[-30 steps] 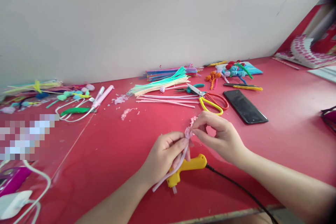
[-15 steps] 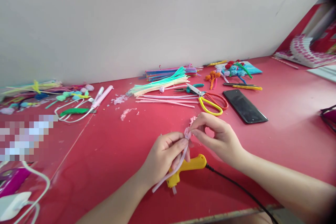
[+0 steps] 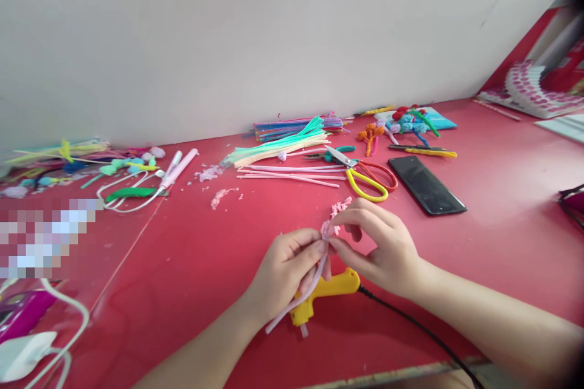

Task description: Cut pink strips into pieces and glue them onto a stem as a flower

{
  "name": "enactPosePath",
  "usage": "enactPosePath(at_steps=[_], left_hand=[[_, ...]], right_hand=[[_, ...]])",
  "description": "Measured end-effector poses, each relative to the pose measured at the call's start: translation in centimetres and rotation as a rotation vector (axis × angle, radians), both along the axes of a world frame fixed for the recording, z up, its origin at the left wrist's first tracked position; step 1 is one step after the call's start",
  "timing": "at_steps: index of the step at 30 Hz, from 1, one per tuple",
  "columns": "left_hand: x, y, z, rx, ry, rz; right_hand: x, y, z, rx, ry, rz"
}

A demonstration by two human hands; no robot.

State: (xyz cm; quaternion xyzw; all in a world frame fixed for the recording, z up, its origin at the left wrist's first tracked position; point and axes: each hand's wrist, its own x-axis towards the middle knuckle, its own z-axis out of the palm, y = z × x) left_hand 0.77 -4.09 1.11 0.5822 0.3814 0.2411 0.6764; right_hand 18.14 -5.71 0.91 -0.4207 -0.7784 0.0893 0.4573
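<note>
A pale pink pipe cleaner (image 3: 314, 282) is pinched near its upper end between the thumb and fingers of my left hand (image 3: 289, 264). Its stem slants down to the lower left, and its top is bunched into a small pink knot or bud (image 3: 326, 230). My right hand (image 3: 378, 243) grips the right side of this bud with thumb and index finger, the other fingers curled. Just behind the fingertips are pink crinkled bits (image 3: 341, 208). A yellow glue gun (image 3: 337, 284) lies on the table below my hands, partly covered by the left fingers and the stem.
Beyond my hands lie scissors (image 3: 367, 185), pink pipe cleaners (image 3: 292, 176), green and cream bundles (image 3: 278, 144) and a phone (image 3: 426, 185). A pink heating tool (image 3: 180, 168) and pipe-cleaner pieces (image 3: 123, 164) are at left. The glue gun's black cord (image 3: 410, 316) runs under my right forearm.
My right thumb has moved lower and the index finger has opened away from it around the bud. More pink crinkled bits show behind the fingers. My left hand has stayed put.
</note>
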Motion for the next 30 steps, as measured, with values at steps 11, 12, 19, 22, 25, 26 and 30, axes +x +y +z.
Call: enactPosePath(at_steps=[11,12,19,22,25,26,30], left_hand=[[0.25,-0.28,0.50,0.058,0.061,0.029],[0.28,-0.27,0.52,0.062,0.066,0.030],[0.15,-0.31,0.22,0.094,0.041,0.065],[0.02,-0.51,0.22,0.186,0.053,0.076],[-0.09,-0.74,0.23,0.349,0.081,0.093],[-0.12,-0.80,0.20,0.393,0.086,0.099],[-0.17,-0.88,0.01,0.449,0.084,0.105]], right_hand=[[-0.29,0.13,-0.30,0.030,-0.033,-0.013],[-0.30,0.12,-0.30,0.033,-0.039,-0.013],[-0.31,-0.02,-0.20,0.078,-0.018,-0.029],[-0.28,-0.14,-0.19,0.098,-0.019,-0.034],[-0.25,-0.28,-0.21,0.147,-0.018,-0.033],[-0.25,-0.33,-0.22,0.167,-0.025,-0.026],[-0.27,-0.52,-0.17,0.210,-0.054,-0.011]])
